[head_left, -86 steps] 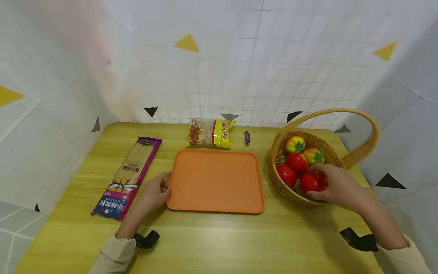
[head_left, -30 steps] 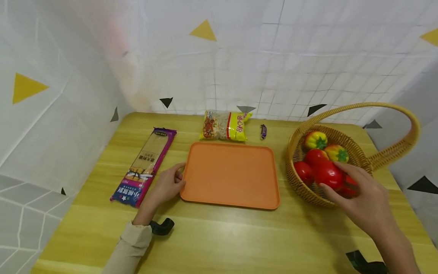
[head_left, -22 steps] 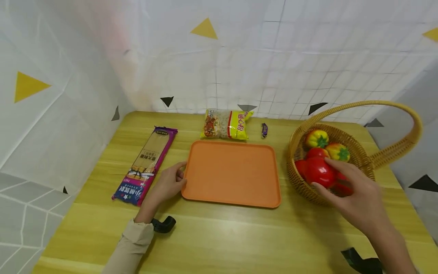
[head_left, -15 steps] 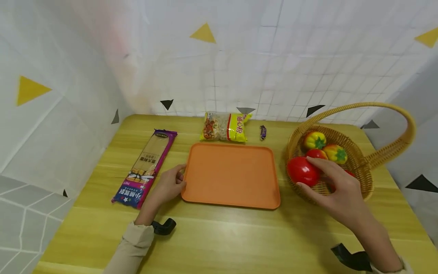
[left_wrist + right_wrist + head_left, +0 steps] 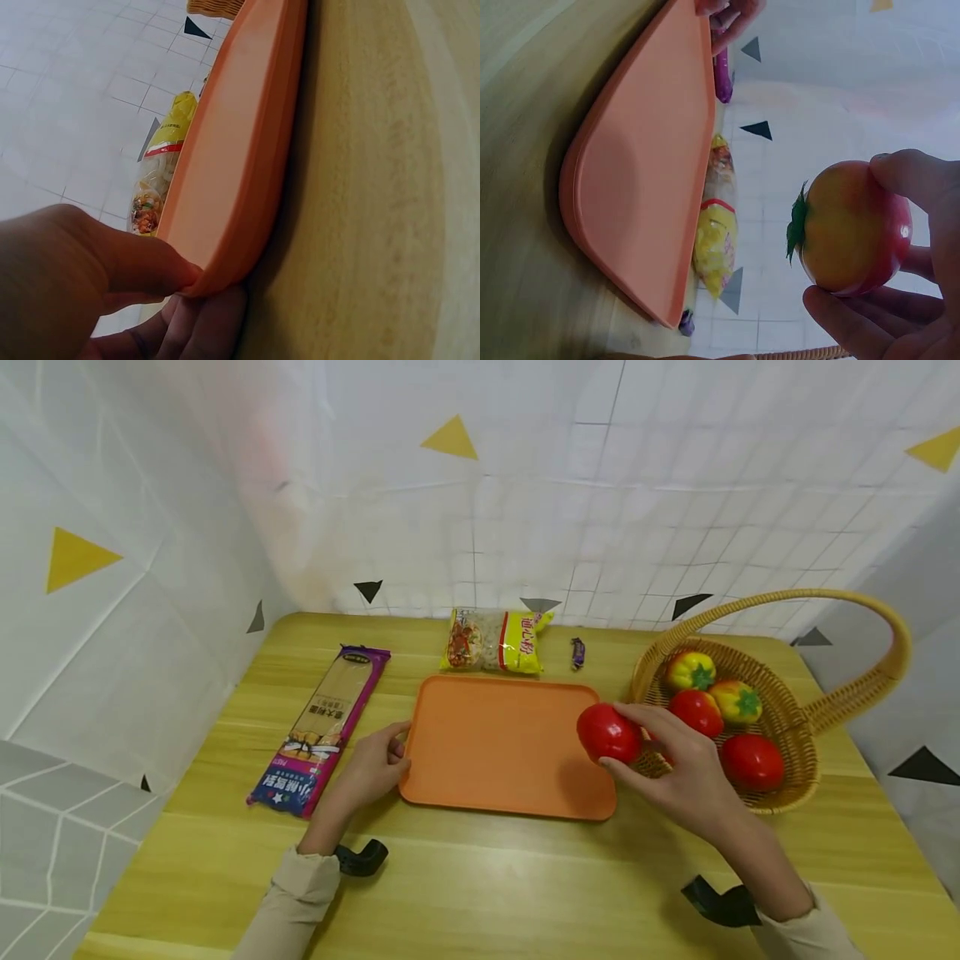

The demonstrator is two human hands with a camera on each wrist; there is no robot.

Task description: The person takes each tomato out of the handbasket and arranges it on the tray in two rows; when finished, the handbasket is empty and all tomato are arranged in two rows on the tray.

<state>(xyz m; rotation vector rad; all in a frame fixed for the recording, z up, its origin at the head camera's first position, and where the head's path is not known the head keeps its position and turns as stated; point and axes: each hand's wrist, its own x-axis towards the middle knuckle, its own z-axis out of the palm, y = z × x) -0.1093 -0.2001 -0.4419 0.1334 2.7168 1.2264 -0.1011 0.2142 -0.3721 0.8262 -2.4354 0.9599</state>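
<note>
A person wears a long-sleeved beige top in plain, unpatterned cloth. The left sleeve (image 5: 279, 906), softly creased, ends in a broad, loose left cuff (image 5: 309, 872) that looks turned back above the wrist. The right sleeve (image 5: 817, 941) matches in colour, with only its end and the right cuff (image 5: 787, 920) showing at the frame's lower edge. Strapless to the eye, a black left wrist camera (image 5: 362, 858) and a black right wrist camera (image 5: 722, 903) share a smooth, bent, elbow-pipe shape with a blunt outer end. The left hand (image 5: 371, 768) and right hand (image 5: 682, 770) are ungloved.
</note>
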